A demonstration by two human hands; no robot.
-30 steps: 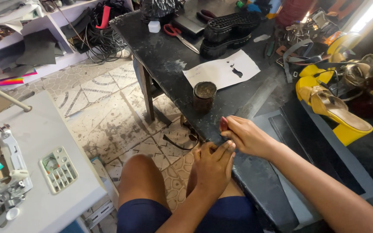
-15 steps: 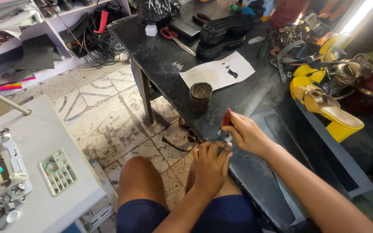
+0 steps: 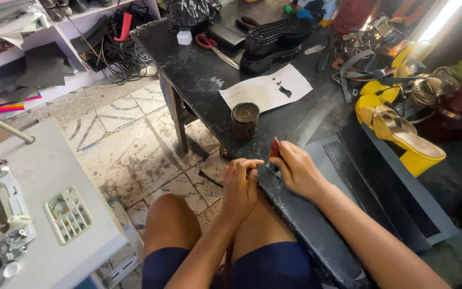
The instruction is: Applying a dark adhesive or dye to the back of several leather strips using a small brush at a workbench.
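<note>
My right hand (image 3: 295,170) grips a small red-handled tool (image 3: 275,148) at the near edge of the dark worktable (image 3: 204,80). My left hand (image 3: 240,188) is curled right beside it, pinching a small dark piece at the table edge; what that piece is I cannot tell. Both hands touch over my bare knees. A small round tin (image 3: 245,120) with dark contents stands just beyond the hands.
A white paper sheet (image 3: 266,90), a black shoe sole (image 3: 274,43) and red-handled scissors (image 3: 215,47) lie farther along the table. Yellow heeled shoes (image 3: 397,134) and straps pile at the right. A white sewing machine table (image 3: 49,214) stands left, over a tiled floor (image 3: 129,144).
The view has shifted slightly. My right hand has turned so the red tool now stands up, and my left hand has closed in against it at the table edge.
</note>
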